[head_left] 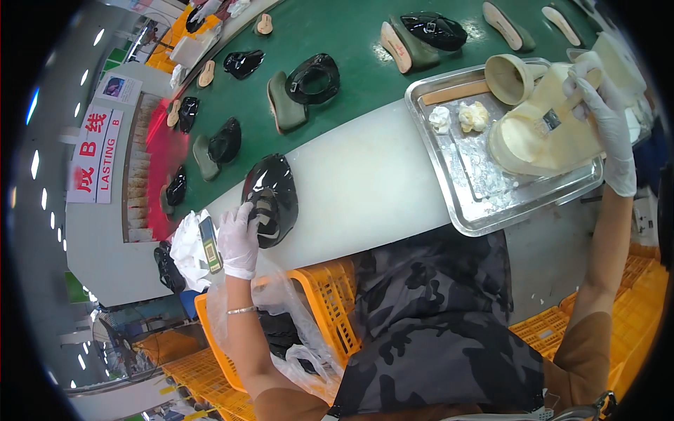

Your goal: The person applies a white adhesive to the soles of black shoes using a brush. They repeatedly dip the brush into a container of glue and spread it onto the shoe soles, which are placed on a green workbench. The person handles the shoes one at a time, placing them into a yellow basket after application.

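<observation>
My left hand [239,242], in a white glove, closes on the near edge of a glossy black shoe upper [276,189] lying at the left end of a white board [365,182]. On the right, my gloved right hand [605,116] has its fingers closed round a cream-coated brush [552,121] with a metal band. The brush leans over a cream-crusted tub [516,144] of pale paste. That tub stands in a metal tray [460,217], beside an empty-looking cream cup [507,78], two crumpled white wads [473,116] and a flat wooden strip [455,92].
Black uppers paired with soles [277,105] lie along a green conveyor belt [365,77] beyond the board. White paper [188,245] sits by my left hand. Below is an orange crate [326,302] with a plastic bag. A sign board [98,151] stands at far left.
</observation>
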### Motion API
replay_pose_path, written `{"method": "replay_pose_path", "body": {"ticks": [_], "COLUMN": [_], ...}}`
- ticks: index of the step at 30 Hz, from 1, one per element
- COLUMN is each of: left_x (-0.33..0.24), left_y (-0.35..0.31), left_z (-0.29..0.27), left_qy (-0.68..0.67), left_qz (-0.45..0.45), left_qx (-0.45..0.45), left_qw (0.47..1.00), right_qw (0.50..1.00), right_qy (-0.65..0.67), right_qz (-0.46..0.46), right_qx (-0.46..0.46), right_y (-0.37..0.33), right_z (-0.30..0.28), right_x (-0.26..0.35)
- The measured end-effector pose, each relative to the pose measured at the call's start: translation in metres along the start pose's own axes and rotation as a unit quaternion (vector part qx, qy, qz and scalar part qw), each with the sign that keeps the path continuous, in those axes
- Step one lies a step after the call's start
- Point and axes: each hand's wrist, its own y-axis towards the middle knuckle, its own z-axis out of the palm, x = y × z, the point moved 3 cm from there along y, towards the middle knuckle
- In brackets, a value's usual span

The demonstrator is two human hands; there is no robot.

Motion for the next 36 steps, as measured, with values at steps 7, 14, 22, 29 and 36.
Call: {"method": "replay_pose_path", "body": {"ticks": [7, 14, 22, 29, 36], "left_x": [-0.029, -0.031, -0.191, -0.256, -0.295], "left_y": [-0.014, -0.027, 0.013, 0.026, 0.03], "left_z": [-0.058, -0.028, 0.007, 0.016, 0.018], "left_qy": [-0.139, -0.315, -0.918, -0.894, -0.865], "left_qz": [-0.008, 0.115, -0.17, -0.213, -0.265], "left_qx": [-0.155, -0.177, 0.194, 0.365, 0.408], "left_qw": [0.978, 0.925, 0.3, 0.148, 0.123], "right_qw": [0.997, 0.936, 0.992, 0.99, 0.978], "right_qy": [-0.034, -0.276, -0.08, 0.03, 0.028], "right_qz": [-0.027, -0.207, -0.052, -0.057, -0.203], "right_qx": [-0.066, -0.068, -0.083, -0.128, -0.029], "right_y": [-0.025, -0.056, -0.075, -0.075, -0.069], "right_z": [0.013, 0.079, 0.064, 0.058, 0.055], "right_x": [0.015, 0.01, -0.018, -0.006, 0.018]}}
